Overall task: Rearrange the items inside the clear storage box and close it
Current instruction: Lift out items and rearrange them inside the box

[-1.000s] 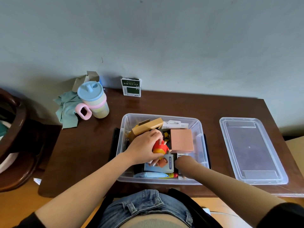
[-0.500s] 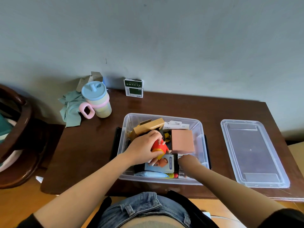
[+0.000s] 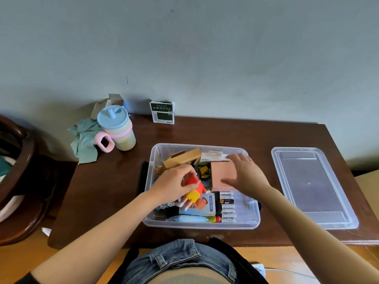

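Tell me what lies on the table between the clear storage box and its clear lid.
Nothing: the head view shows bare dark wood between the clear storage box and clear lid.

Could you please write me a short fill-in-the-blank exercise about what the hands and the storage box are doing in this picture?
1. The left hand grips a toy figure in a ____ shirt.
2. The right hand rests on the ____ box.
3. The clear lid lies on the table to the ____ of the storage box.

Missing words: red; pink; right
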A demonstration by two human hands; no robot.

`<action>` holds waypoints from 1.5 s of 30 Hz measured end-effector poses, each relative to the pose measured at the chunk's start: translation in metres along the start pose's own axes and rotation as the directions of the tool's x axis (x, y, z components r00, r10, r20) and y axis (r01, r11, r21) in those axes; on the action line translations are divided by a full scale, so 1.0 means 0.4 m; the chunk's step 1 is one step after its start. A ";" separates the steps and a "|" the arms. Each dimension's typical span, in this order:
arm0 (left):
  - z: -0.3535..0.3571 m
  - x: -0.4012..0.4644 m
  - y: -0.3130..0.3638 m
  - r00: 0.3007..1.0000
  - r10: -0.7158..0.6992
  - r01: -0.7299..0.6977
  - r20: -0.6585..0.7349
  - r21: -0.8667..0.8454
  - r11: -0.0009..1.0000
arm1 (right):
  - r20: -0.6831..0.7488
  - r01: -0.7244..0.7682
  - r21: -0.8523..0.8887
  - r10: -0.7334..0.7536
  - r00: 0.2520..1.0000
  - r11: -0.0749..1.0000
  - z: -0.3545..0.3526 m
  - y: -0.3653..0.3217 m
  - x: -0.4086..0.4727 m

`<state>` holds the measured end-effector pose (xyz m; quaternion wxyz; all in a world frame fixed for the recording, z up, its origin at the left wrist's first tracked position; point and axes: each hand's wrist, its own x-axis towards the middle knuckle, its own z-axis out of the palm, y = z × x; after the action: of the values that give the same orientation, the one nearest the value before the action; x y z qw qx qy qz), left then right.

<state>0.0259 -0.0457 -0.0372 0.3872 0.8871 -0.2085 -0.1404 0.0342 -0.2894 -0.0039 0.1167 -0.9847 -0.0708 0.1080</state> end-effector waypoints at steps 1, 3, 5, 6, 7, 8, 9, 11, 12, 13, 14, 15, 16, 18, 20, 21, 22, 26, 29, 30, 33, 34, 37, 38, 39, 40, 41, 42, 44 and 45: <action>-0.001 0.001 0.000 1.000 0.003 -0.003 0.004 -0.001 1.000 | 0.069 0.010 -0.079 -0.004 0.998 0.997 0.011 -0.002 0.008; -0.002 0.003 0.000 1.000 0.007 -0.007 0.016 -0.001 1.000 | 0.168 0.054 -0.260 -0.009 0.986 0.964 0.032 -0.010 0.025; -0.002 0.004 0.000 1.000 0.012 -0.012 0.027 0.005 1.000 | 0.159 0.075 -0.357 -0.019 0.987 0.931 0.050 -0.015 0.040; -0.002 0.004 -0.001 0.999 0.014 -0.014 0.029 0.011 1.000 | 0.150 0.073 -0.355 -0.021 0.988 0.932 0.055 -0.016 0.044; -0.002 0.004 -0.002 0.999 0.015 -0.015 0.029 0.016 1.000 | 0.146 0.066 -0.321 -0.020 0.989 0.945 0.058 -0.015 0.046; -0.001 0.004 -0.004 0.999 0.016 -0.016 0.030 0.017 1.000 | 0.141 0.063 -0.273 -0.025 0.990 0.960 0.060 -0.013 0.046; 0.000 0.005 -0.004 0.999 0.019 -0.019 0.029 0.016 1.000 | 0.134 0.069 -0.234 -0.038 0.990 0.970 0.061 -0.010 0.044; 0.000 0.005 -0.005 0.999 0.034 -0.034 0.025 0.004 0.999 | 0.118 0.097 -0.204 -0.074 0.990 0.974 0.060 -0.002 0.038; 0.001 0.005 -0.006 0.999 0.042 -0.042 0.024 0.001 0.999 | 0.112 0.114 -0.200 -0.093 0.989 0.973 0.060 0.001 0.035; 0.000 0.006 -0.007 0.999 0.045 -0.045 0.027 0.001 0.999 | 0.108 0.126 -0.192 -0.107 0.988 0.973 0.059 0.003 0.033; 0.000 0.006 -0.007 0.999 0.044 -0.044 0.031 0.004 0.999 | 0.101 0.131 -0.180 -0.115 0.988 0.975 0.055 0.004 0.030; -0.001 0.006 -0.008 0.999 0.041 -0.041 0.036 0.009 0.999 | 0.089 0.130 -0.166 -0.116 0.989 0.978 0.048 0.004 0.028; -0.001 0.007 -0.009 0.999 0.039 -0.039 0.038 0.013 0.999 | 0.065 0.122 -0.151 -0.114 0.991 0.981 0.037 0.004 0.026; 0.000 0.007 -0.012 0.999 0.044 -0.045 0.030 0.026 0.999 | -0.004 0.081 -0.081 -0.081 0.997 0.993 0.006 0.006 0.024; 0.001 0.006 -0.011 0.999 0.048 -0.048 0.011 0.029 0.998 | -0.051 0.032 0.086 -0.028 0.998 0.996 -0.028 0.004 0.020; 0.002 0.007 -0.010 0.999 0.048 -0.047 -0.001 0.026 0.999 | -0.068 0.016 0.190 -0.003 0.998 0.982 -0.043 0.001 0.019; 0.004 0.007 -0.008 0.999 0.047 -0.047 -0.015 0.025 0.999 | -0.087 0.004 0.295 0.023 0.996 0.956 -0.056 -0.003 0.020; 0.007 0.012 0.009 0.993 0.045 -0.048 -0.113 -0.025 0.999 | -0.124 -0.039 0.599 0.140 0.982 0.800 -0.088 -0.025 0.040; -0.011 0.017 0.023 0.976 0.032 -0.050 -0.215 -0.077 0.996 | -0.081 -0.063 0.723 0.175 0.981 0.688 -0.096 -0.036 0.053; -0.020 0.016 0.025 0.969 0.031 -0.052 -0.244 -0.079 0.996 | -0.064 -0.067 0.753 0.175 0.983 0.655 -0.096 -0.037 0.056; -0.054 0.005 0.021 0.925 0.093 -0.107 -0.368 -0.018 0.994 | -0.019 -0.065 0.794 0.133 0.991 0.605 -0.099 -0.033 0.060; -0.065 -0.001 0.016 0.901 0.107 -0.113 -0.420 0.011 0.994 | 0.000 -0.061 0.791 0.099 0.995 0.609 -0.099 -0.029 0.059; -0.096 -0.018 -0.006 0.833 0.106 -0.098 -0.544 0.045 0.994 | 0.092 -0.049 0.728 -0.027 0.995 0.684 -0.082 -0.031 0.048; -0.104 -0.024 -0.015 0.812 0.118 -0.098 -0.572 0.066 0.993 | 0.121 -0.046 0.702 -0.056 0.991 0.711 -0.072 -0.036 0.042; -0.112 -0.030 -0.025 0.795 0.132 -0.093 -0.592 0.096 0.991 | 0.140 -0.045 0.689 -0.072 0.988 0.723 -0.062 -0.041 0.040; -0.119 -0.034 -0.036 0.783 0.139 -0.080 -0.606 0.124 0.989 | 0.148 -0.047 0.691 -0.078 0.986 0.722 -0.054 -0.043 0.039; -0.126 -0.038 -0.048 0.776 0.136 -0.058 -0.616 0.145 0.988 | 0.152 -0.046 0.690 -0.083 0.985 0.722 -0.050 -0.043 0.040; -0.133 -0.043 -0.059 0.771 0.124 -0.030 -0.625 0.158 0.987 | 0.155 -0.041 0.676 -0.087 0.984 0.736 -0.048 -0.042 0.041; -0.140 -0.052 -0.079 0.769 0.074 0.041 -0.634 0.165 0.986 | 0.170 -0.032 0.569 -0.079 0.982 0.822 -0.042 -0.028 0.042; -0.141 -0.057 -0.089 0.773 0.045 0.077 -0.633 0.164 0.983 | 0.187 -0.030 0.487 -0.071 0.980 0.873 -0.035 -0.021 0.040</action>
<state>0.0384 0.0226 -0.0243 0.3516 0.9154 -0.0703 0.1828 0.0519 -0.2817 0.0082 0.3542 -0.9070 -0.0633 0.2190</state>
